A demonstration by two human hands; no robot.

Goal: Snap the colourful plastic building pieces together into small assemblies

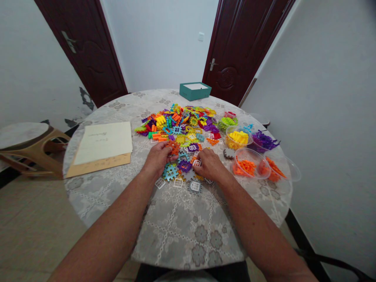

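Observation:
Between the thumb and fingers of my left hand (158,158) is an orange notched building block (174,147), lifted at the left side of the pile. My right hand (209,164) reaches into the near right part of the pile, its fingers bent down around a small white window piece (197,162). Between and below the hands lie a light blue notched block (170,172), a purple notched block (185,165) and a grey block (195,187) with a white window on it. Loose white window pieces (178,182) rest on the cloth nearest me.
Beyond my hands spreads a heap of mixed coloured pieces (176,119). At right stand clear tubs of sorted pieces, including a tub with orange ones (251,153) and yellow pieces (237,138). Papers (104,143) lie at left; a green box (194,93) sits at the far edge.

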